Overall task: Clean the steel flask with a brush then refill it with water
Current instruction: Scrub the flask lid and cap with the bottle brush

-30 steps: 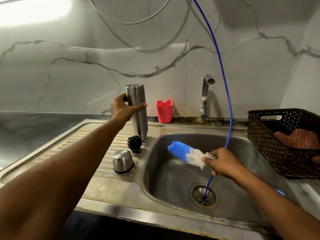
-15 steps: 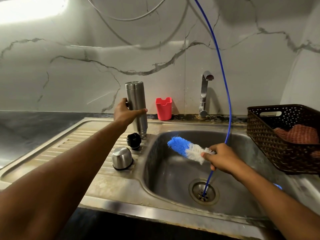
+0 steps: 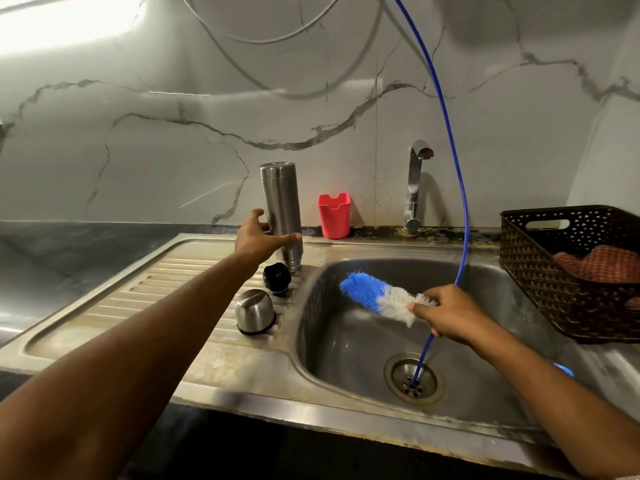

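Observation:
The steel flask (image 3: pixel 281 216) stands inverted, mouth down, at the back of the drainboard by the basin's left rim. My left hand (image 3: pixel 258 239) is at its lower half with thumb and fingers spread; one fingertip still lies across the flask's front. Just in front of the flask sit its black stopper (image 3: pixel 276 278) and steel cap (image 3: pixel 254 310). Over the basin, my right hand (image 3: pixel 448 313) grips the blue and white bottle brush (image 3: pixel 375 297) at the base of its bristles, which point left. The brush's blue handle end (image 3: pixel 563 370) shows below my forearm.
A thin blue hose (image 3: pixel 460 216) hangs from above into the sink (image 3: pixel 346 424) drain (image 3: pixel 414 377). The tap (image 3: pixel 415 181) and a red holder (image 3: pixel 334 214) stand at the back ledge. A dark woven basket (image 3: pixel 554 278) with an orange cloth sits on the right.
My left hand has slid down the flask and its grip has loosened into spread fingers; the flask stays upright on the drainboard. The right hand holds the brush in about the same spot.

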A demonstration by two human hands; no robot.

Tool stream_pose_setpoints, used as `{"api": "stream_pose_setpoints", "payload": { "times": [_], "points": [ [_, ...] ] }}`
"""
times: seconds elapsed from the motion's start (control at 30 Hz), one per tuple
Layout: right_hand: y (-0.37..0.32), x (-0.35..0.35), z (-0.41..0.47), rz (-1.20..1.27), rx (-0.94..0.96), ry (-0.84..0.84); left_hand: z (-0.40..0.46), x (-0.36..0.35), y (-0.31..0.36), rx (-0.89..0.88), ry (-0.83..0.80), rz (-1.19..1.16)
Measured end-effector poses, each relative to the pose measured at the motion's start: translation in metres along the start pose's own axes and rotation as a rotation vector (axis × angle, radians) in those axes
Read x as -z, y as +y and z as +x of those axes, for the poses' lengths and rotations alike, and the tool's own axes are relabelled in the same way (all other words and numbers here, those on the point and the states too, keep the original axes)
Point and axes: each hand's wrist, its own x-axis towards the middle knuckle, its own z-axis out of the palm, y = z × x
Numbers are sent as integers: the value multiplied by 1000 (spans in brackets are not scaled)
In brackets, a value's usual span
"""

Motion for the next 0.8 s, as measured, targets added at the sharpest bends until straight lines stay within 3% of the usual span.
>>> {"api": "stream_pose_setpoints", "payload": {
  "times": [0.23,0.4,0.57,0.8],
  "points": [
    [-2,0,-2,2,-10,13,-11,14,-5,52,-39,143],
    [-2,2,2,-16,-29,-10,-33,21,-11,111,148,248],
    [-9,2,-1,15,-2,-59,-54,23,-5,-46,-199,701],
    [-17,13,-9,353,53,174,-55,13,7,-246,-237,1048]
  ]
}}
